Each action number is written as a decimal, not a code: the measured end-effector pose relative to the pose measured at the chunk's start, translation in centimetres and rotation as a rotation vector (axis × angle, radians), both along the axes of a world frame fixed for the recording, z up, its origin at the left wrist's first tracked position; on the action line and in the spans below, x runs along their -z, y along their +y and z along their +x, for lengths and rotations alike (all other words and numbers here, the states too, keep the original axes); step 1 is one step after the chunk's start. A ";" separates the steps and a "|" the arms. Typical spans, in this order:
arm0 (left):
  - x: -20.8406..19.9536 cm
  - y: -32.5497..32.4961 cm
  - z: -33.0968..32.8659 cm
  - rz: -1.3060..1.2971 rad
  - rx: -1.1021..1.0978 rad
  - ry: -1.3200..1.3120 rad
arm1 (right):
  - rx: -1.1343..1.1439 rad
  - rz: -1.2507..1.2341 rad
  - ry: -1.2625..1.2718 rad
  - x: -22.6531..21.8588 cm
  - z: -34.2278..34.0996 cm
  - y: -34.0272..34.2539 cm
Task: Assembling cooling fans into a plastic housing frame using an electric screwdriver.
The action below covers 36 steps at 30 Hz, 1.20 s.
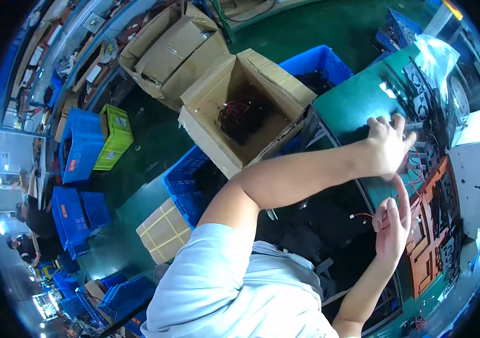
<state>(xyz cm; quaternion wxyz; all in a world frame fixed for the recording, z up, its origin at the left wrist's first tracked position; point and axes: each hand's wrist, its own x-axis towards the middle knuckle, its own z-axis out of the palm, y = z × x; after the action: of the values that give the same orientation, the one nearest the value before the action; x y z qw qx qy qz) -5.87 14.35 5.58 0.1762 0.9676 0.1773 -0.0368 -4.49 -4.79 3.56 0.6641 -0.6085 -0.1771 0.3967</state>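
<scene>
My left arm reaches across to the green worktable (338,107). My left hand (385,147) is over its near edge, beside black flat parts (414,93), with its fingers bent and apart; the undersides of the fingertips are hidden. Just below it is my right hand (393,231), index finger stretched up toward the left hand and the other fingers curled. A thin red wire (362,214) with a small white connector sticks out from these curled fingers. More red wires (416,169) lie beyond the hands, next to an orange-brown slotted tray (420,256).
An open cardboard box (209,132) holding dark parts and red wires stands left of the table. Blue crates (183,183), another carton (178,50) and a green crate (117,137) are around it. Clear plastic (437,56) lies at the table's far end. People (29,248) are far left.
</scene>
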 end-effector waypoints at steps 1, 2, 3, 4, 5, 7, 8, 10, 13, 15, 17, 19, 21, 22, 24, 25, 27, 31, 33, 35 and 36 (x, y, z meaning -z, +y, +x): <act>-0.4 0.5 -0.1 -0.029 0.018 0.004 | 0.007 -0.002 -0.003 -0.1 0.1 -0.3; -0.9 0.9 -0.1 -0.037 0.035 0.050 | -0.018 0.011 0.007 0.0 0.4 -0.7; -1.4 1.1 0.0 -0.046 0.053 0.097 | -0.042 0.023 0.017 0.0 0.7 -1.2; -1.1 1.1 0.1 -0.021 0.067 0.101 | -0.051 0.032 -0.001 0.2 0.9 -1.7; -0.5 0.6 0.1 -0.023 0.074 0.099 | -0.044 0.029 -0.003 0.3 1.2 -2.1; 0.2 -0.4 -0.1 0.055 0.021 0.016 | -0.009 0.042 -0.030 0.4 1.6 -2.9; 0.5 -0.7 -0.1 0.076 0.034 0.016 | 0.029 0.046 -0.026 0.6 1.9 -3.3; 0.6 -0.6 0.3 0.063 0.025 0.017 | 0.046 0.038 -0.036 0.5 2.2 -3.9; -1.3 1.3 0.0 -0.035 0.078 0.094 | 0.066 0.036 -0.052 0.5 2.9 -4.9; -2.0 4.1 -0.5 -0.154 0.129 0.064 | 0.040 0.069 -0.048 0.1 3.4 -5.3; -1.8 8.2 -1.3 -0.247 0.263 0.047 | 0.098 0.030 -0.032 0.1 3.2 -4.7; -2.8 11.1 -4.3 -0.608 0.266 -0.024 | 0.061 0.084 -0.008 0.5 3.6 -4.1; -1.9 12.7 -6.4 -0.924 0.358 -0.314 | 0.182 0.078 0.013 -0.1 3.8 -5.3; -1.3 13.4 -9.4 -1.040 0.111 -0.417 | 0.139 0.078 -0.020 0.2 4.3 -5.4; -1.6 12.5 -15.2 -1.308 -0.242 -0.629 | 0.097 0.074 -0.045 0.8 5.0 -5.4; 0.0 14.0 -18.5 -1.042 -0.328 -0.789 | 0.088 0.065 -0.026 1.1 5.0 -5.1; 5.9 16.3 -23.5 -0.968 -0.535 -0.854 | 0.090 0.049 -0.008 1.6 4.9 -4.7; 14.4 18.6 -27.3 -1.136 -0.921 -0.220 | 0.072 0.020 -0.011 2.0 4.5 -4.8; 18.7 18.4 -25.3 -0.958 -0.842 -0.118 | 0.109 0.000 -0.022 2.0 4.5 -5.3; 23.8 19.1 -23.6 -0.697 -0.822 0.085 | 0.146 0.038 -0.001 1.7 4.4 -5.9; 25.6 19.2 -21.1 -0.800 -0.611 0.101 | 0.202 -0.029 -0.025 1.1 4.3 -6.4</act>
<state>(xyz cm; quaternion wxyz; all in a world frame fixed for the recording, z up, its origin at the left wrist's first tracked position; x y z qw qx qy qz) -26.98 33.54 -20.03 0.5269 0.7252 0.4328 -0.0953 -0.15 -11.22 2.46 0.6895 -0.6377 -0.1171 0.3227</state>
